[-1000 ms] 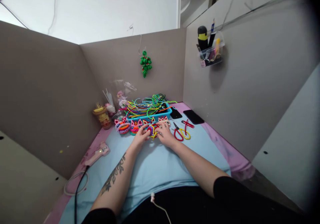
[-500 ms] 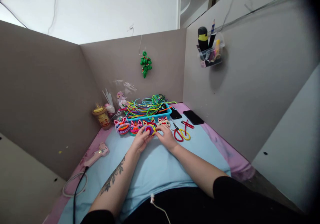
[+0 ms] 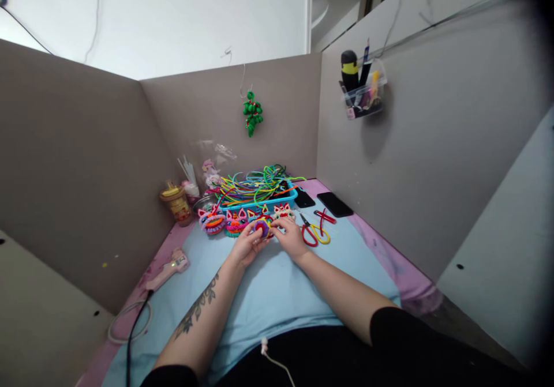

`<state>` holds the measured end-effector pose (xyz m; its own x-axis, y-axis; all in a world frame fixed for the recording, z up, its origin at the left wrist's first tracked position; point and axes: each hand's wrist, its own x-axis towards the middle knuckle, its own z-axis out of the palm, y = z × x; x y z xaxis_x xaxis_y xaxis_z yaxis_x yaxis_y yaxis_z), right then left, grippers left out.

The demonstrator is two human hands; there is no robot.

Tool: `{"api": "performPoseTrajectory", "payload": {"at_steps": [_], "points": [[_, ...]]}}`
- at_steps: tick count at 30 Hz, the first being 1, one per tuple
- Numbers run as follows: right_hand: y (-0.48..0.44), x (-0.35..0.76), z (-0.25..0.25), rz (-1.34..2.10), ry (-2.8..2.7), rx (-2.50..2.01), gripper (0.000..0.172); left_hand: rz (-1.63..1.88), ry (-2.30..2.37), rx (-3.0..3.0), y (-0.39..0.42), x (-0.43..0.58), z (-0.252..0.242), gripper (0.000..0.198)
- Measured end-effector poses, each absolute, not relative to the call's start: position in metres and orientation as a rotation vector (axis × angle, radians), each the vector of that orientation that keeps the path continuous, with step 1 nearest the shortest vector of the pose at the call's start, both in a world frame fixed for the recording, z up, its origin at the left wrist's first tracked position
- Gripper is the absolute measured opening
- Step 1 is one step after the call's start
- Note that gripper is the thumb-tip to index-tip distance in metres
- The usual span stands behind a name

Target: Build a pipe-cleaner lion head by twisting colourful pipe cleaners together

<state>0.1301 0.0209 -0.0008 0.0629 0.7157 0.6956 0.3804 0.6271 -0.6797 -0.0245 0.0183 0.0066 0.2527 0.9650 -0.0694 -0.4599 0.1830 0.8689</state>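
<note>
Between my hands is a small pipe-cleaner craft piece (image 3: 261,226) in purple, red and yellow, held above the blue cloth (image 3: 277,295). My left hand (image 3: 249,245) is closed around its left and lower side. The fingertips of my right hand (image 3: 288,236) pinch its right edge; they hide part of that edge. Just behind my hands stand several finished pipe-cleaner animal heads (image 3: 212,221) with pointed ears. Right of my right hand lie scissors (image 3: 315,234) with one red and one yellow handle, blades pointing away.
A blue basket (image 3: 259,203) heaped with pipe cleaners (image 3: 255,186) stands at the back. Two phones (image 3: 334,203) lie right of it. A pink glue gun (image 3: 170,268) with its cord rests at left, near a brown cup (image 3: 177,203). Grey partitions (image 3: 234,110) enclose the table.
The craft piece has turned a little in my fingers, so its purple and red face shows more. Both hands stay in nearly the same place.
</note>
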Motion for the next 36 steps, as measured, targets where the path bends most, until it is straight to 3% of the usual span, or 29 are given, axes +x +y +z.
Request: {"api": "performPoseTrajectory", "payload": {"at_steps": [8, 16, 31, 36], "points": [[0.026, 0.131, -0.005, 0.321, -1.589, -0.964, 0.01, 1.132, 0.77, 0.829, 0.018, -0.025, 0.009, 0.041], [0.031, 0.14, -0.001, 0.487, -1.703, -1.054, 0.003, 1.069, 0.788, 0.921, 0.018, -0.027, 0.009, 0.041], [0.044, 0.139, -0.015, 0.869, -1.625, -0.95, 0.018, 1.069, 0.771, 0.948, 0.022, -0.028, 0.003, 0.042], [0.046, 0.14, -0.014, 0.845, -1.534, -0.891, 0.021, 1.163, 0.795, 0.907, 0.024, -0.03, 0.009, 0.029]]}}
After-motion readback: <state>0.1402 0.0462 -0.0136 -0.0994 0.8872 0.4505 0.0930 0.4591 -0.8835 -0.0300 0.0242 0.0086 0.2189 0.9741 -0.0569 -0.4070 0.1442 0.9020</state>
